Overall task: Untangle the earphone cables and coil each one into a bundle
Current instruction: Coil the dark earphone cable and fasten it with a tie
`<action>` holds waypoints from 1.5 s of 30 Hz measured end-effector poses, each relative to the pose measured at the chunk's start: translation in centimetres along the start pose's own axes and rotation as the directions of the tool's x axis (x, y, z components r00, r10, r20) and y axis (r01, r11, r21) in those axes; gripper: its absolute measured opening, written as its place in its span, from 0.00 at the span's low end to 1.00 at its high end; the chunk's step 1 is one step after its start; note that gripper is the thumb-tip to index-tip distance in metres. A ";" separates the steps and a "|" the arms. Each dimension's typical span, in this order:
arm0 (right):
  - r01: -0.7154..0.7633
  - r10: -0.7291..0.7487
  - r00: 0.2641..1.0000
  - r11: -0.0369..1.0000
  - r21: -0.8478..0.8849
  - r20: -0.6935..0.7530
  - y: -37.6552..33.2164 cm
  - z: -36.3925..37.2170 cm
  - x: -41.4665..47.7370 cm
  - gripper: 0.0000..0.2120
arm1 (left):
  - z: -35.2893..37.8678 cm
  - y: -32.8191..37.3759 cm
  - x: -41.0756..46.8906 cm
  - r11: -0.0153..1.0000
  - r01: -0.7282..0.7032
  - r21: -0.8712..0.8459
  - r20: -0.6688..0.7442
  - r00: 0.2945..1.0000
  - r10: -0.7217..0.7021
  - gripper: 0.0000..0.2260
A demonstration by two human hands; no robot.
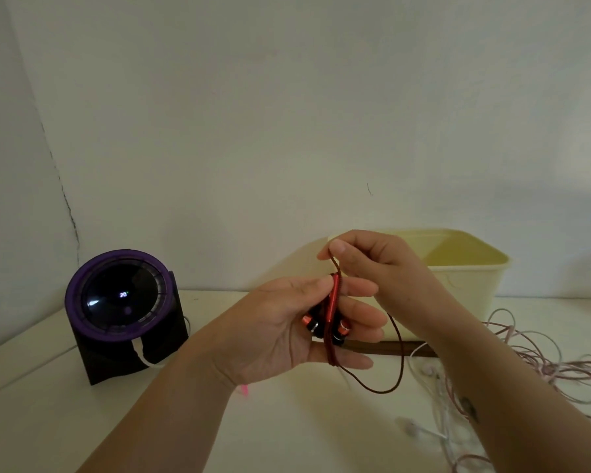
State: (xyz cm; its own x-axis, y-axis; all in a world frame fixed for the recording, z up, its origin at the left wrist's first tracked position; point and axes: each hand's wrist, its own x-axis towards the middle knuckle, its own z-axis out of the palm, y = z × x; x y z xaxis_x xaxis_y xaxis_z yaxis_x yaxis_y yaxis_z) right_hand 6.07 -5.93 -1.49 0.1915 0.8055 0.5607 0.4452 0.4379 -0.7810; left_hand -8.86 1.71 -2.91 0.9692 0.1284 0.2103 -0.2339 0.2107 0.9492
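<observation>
1. coils of the red earphone cable (333, 302) wrap the fingers of the left hand (280, 332), which i see held palm-up above the white table (287, 431), mid-view.
2. the left thumb lies on top of the coil and presses it against the forefinger; the other fingers are fairly straight, with the wraps crossing them.
3. two orange metal earbuds (308, 324) sit among those fingers, one on each side of the coil.
4. the right hand (369, 264) is just above and behind the left, with thumb and forefinger pinched together on the cable's free length.
5. from that pinch the cable drops to the coil. a slack loop hangs from under the left hand, sweeps down to the right and rises behind the right wrist; on my feed i cannot tell where it ends.
6. a pale yellow tub (468, 274) stands behind the right hand, against the wall, with a dark strip (389, 348) at its base.
7. a tangle of pink cables (543, 363) lies on the table to the right of the right forearm, and blurred white earphones (420, 431) lie nearer me.
8. a black gadget with a purple ring (123, 302) stands far left with its small display lit and a white lead at its base.
9. a small pink thing (244, 390) peeks from under the left wrist, too hidden to identify.
</observation>
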 end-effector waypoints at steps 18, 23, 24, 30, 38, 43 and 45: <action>-0.023 0.132 0.971 0.884 -0.467 0.200 -2.4 -0.1 -0.7 0.14 | -2.5 0.1 0.6 0.969 -0.126 0.214 -0.466 0.858 0.215 0.16; -0.022 0.044 0.998 0.931 -0.365 0.052 -2.7 -0.8 -0.5 0.13 | -1.7 -0.4 0.5 0.940 0.035 0.338 -0.366 0.925 0.097 0.17; -0.018 0.029 0.999 0.936 -0.351 0.027 -2.4 -0.9 -0.4 0.13 | -1.5 -0.3 0.4 0.940 0.046 0.338 -0.333 0.940 0.073 0.17; -0.028 0.029 1.000 0.994 -0.106 0.008 -0.7 -0.6 -0.1 0.13 | -0.4 0.2 -0.2 0.978 0.031 0.208 -0.127 0.992 -0.004 0.18; -0.166 0.132 0.975 0.967 0.193 0.178 0.8 1.6 -0.3 0.16 | -0.6 1.1 0.5 0.905 -0.224 -0.361 0.014 0.969 0.246 0.21; -0.136 0.240 0.923 0.934 -0.329 0.299 0.1 1.6 -0.7 0.13 | -0.9 1.3 1.0 0.905 -0.404 -0.132 -0.464 0.832 0.304 0.18; -0.093 0.234 0.921 0.909 -0.407 0.311 -0.8 1.2 -0.8 0.12 | -1.9 0.7 1.1 0.947 -0.311 0.082 -0.514 0.801 0.308 0.17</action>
State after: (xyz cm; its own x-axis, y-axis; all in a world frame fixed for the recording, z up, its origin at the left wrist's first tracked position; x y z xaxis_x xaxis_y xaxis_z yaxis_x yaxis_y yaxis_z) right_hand 4.50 -6.46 -1.63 0.0085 0.9685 0.2487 0.7426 0.1604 -0.6502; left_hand -8.13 3.80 -2.42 0.6643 0.6655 0.3403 -0.5168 0.0799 0.8524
